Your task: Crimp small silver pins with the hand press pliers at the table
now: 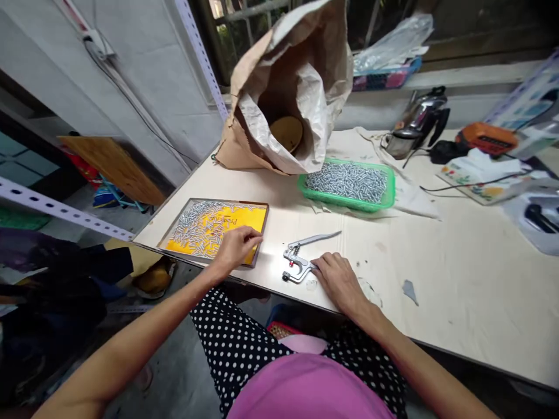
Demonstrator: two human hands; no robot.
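Note:
My left hand (236, 249) hovers over the right end of a shallow tray (266, 216) with a yellow bottom. Its thumb and fingertips are pinched together, and anything between them is too small to make out. Many small silvery metal pins (192, 230) lie spread across the tray, thickest at its left side. My right hand (338, 280) has its fingers closed on the lower handle of grey snap pliers (299, 261), which lie on the table. The pliers' jaws point left, and their upper handle stands apart from the lower one.
Behind the pliers is a green basket (388, 201) full of similar metal pieces. A large open paper sack (244, 134) with a round yellowish thing inside stands at the back. Farther right are a metal kettle (430, 113), an orange tool (487, 138) and a tissue box (474, 180). A grey scrap (409, 291) lies near the front.

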